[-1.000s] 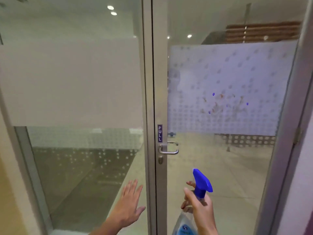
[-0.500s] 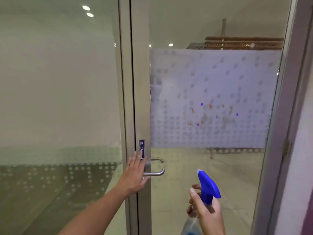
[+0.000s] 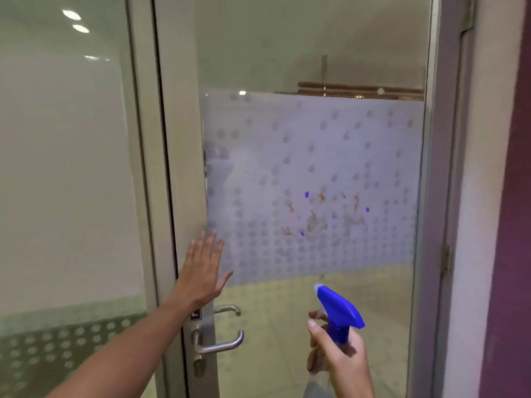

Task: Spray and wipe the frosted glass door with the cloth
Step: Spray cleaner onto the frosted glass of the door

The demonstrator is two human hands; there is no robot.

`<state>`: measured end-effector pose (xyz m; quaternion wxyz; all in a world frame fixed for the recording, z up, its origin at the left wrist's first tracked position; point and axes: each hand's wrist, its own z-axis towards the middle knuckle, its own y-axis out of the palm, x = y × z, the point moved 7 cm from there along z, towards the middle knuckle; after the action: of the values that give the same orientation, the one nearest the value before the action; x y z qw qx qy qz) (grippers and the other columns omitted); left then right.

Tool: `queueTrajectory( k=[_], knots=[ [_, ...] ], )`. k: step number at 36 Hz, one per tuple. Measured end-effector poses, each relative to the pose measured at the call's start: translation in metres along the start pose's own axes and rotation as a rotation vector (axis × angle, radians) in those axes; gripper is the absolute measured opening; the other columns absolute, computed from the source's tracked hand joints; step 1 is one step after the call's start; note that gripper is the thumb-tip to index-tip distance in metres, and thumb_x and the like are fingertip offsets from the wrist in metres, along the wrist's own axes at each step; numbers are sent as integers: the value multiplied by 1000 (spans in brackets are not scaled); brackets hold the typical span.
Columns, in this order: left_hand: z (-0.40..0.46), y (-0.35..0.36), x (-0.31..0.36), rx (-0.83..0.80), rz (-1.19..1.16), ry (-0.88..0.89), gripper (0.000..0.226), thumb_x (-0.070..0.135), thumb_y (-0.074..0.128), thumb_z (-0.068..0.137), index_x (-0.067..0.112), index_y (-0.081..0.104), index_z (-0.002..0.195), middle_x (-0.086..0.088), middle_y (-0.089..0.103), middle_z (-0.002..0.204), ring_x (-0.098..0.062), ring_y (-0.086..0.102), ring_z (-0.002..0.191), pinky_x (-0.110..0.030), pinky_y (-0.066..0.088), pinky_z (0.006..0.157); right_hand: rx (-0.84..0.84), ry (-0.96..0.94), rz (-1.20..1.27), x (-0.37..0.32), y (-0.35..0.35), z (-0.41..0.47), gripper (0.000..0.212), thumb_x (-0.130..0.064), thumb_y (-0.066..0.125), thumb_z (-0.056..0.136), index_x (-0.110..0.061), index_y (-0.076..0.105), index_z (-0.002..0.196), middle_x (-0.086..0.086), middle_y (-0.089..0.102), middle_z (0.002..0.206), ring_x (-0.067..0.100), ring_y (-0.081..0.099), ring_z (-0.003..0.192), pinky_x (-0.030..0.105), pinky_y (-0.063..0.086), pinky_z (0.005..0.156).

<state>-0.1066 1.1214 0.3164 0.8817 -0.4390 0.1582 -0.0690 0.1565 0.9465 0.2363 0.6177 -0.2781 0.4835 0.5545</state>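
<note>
The glass door (image 3: 316, 53) fills the middle of the view, with a dotted frosted band (image 3: 359, 156) across it. Orange and purple stains (image 3: 319, 214) mark the band's lower centre. My left hand (image 3: 202, 268) lies flat and open on the door's metal stile and the band's left edge, above the handle. My right hand (image 3: 342, 354) grips a spray bottle with a blue trigger head (image 3: 339, 308), held low in front of the clear lower glass, nozzle aimed up-left toward the band. No cloth is in view.
A steel lever handle (image 3: 221, 343) with a keyhole sits under my left forearm. A fixed frosted glass panel (image 3: 63, 168) stands on the left. The door frame (image 3: 442, 196) with its hinge and a purple wall (image 3: 511, 225) close the right side.
My left hand rose from the handle area to lie flat higher on the stile and band edge. The view drew closer to the door. The bottle stays low in my right hand.
</note>
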Motion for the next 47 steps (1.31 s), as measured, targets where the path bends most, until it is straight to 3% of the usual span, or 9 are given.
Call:
queueTrajectory(
  k=[3,8,13,17,21,27,34,39,47],
  knots=[
    [26,9,-12,-2,-43,10,90,63,38,97,0,37,161,-27,20,173,-50,21,160,-59,21,130,63,1,-4,2,4,6,14,-9,71,93,-21,74,88,1,61,63,32,57,44,34,45,44],
    [60,8,-18,108,55,137,96,69,17,98,-3,55,150,-29,44,162,-54,43,148,-63,36,121,164,-14,5,-3,14,15,15,-9,72,92,-22,73,84,1,62,63,32,56,42,34,45,43],
    [78,0,-30,263,21,76,100,69,-4,101,-1,35,161,-29,25,171,-55,25,157,-56,1,132,249,-79,22,-16,20,19,15,-37,84,82,-28,74,86,-1,65,64,32,59,44,38,49,45],
    [96,8,-31,343,20,88,98,70,7,103,-5,30,163,-29,21,173,-50,22,160,-66,16,129,281,-113,62,-22,21,27,17,-36,75,74,-28,76,90,2,69,68,33,57,43,37,47,45],
    [106,15,-26,405,31,82,98,67,31,95,-5,29,163,-27,21,174,-48,23,160,-70,13,129,280,-134,63,-29,19,35,16,-35,74,77,-29,77,92,9,74,79,33,56,43,35,47,44],
    [110,21,-23,516,80,85,97,64,32,95,-4,26,164,-27,18,174,-49,19,161,-68,6,130,274,-175,27,-35,10,48,16,-39,75,81,-28,73,92,6,73,81,31,58,47,34,49,48],
    [114,30,-24,635,157,84,96,63,36,96,-4,23,165,-27,14,175,-47,7,164,-70,2,130,311,-200,-28,-32,-7,61,45,-63,82,66,-35,72,100,12,75,90,28,64,50,32,53,52],
    [114,32,-24,678,188,76,97,64,37,97,-4,21,165,-26,13,176,-46,4,165,-70,2,130,362,-221,-28,-32,-21,71,42,-56,87,63,-31,74,94,-2,76,96,29,62,46,30,53,50],
    [114,35,-24,695,213,72,98,64,37,96,-4,22,165,-26,12,176,-46,4,164,-70,4,130,411,-219,-71,-32,-33,92,54,-54,85,66,-6,62,77,23,63,57,22,63,48,19,51,51]
  ],
)
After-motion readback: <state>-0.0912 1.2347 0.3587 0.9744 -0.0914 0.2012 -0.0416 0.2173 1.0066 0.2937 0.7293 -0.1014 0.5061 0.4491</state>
